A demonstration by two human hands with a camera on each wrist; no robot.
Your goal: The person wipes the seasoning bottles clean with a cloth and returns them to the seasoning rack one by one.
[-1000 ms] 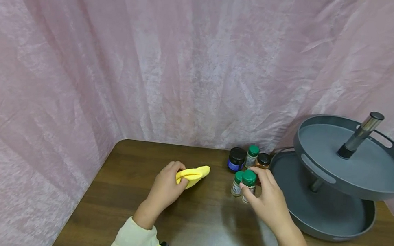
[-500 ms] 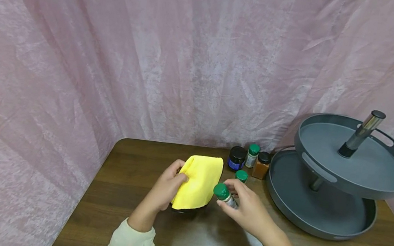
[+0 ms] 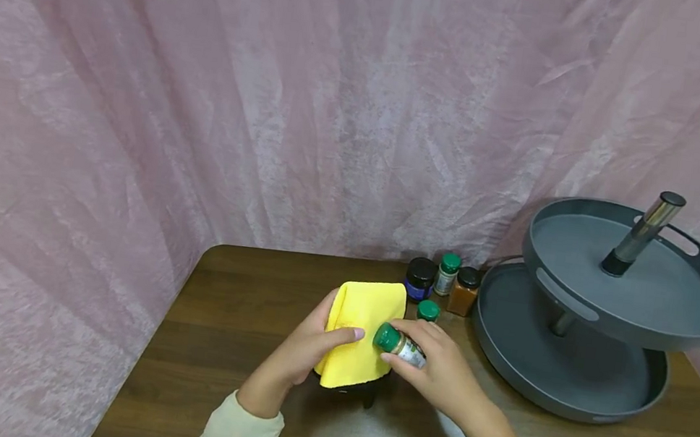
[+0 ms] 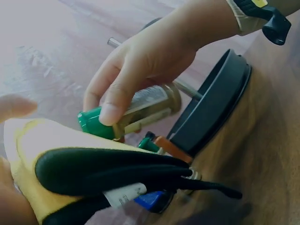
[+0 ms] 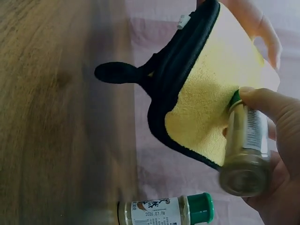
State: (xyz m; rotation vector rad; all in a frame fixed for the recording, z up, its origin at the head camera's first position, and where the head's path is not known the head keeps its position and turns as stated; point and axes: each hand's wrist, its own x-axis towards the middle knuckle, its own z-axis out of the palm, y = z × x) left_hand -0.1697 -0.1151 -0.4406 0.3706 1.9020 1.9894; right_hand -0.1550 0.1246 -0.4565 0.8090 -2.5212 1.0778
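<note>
Evidently, in the head view, the left hand (image 3: 311, 341) grips a yellow cloth (image 3: 365, 333), thumb across its face. The right hand (image 3: 436, 368) pinches a tilted green-capped bottle (image 3: 410, 352), cap toward the cloth; both things are held above the middle of the tabletop (image 3: 247, 308). Just beyond the right hand, a second bottle (image 3: 428, 310) is partly hidden by it. Near the tabletop's back edge stand a black-lidded jar (image 3: 420, 278) with a blue band, a third bottle (image 3: 446, 274) and an orange-brown jar (image 3: 463, 294), close together. A grey two-tier tray (image 3: 626, 318) takes up the tabletop's right part, just beside that last jar.

In the left wrist view, the right thumb lies along the bottle near its cap; the cloth's black underside carries a white tag (image 4: 124, 194).

In the right wrist view, the bottle's base faces the camera, its label pale. The cloth looks plush, with black edging and a black tab (image 5: 117, 72). Whether cap and cloth touch, I cannot tell.
</note>
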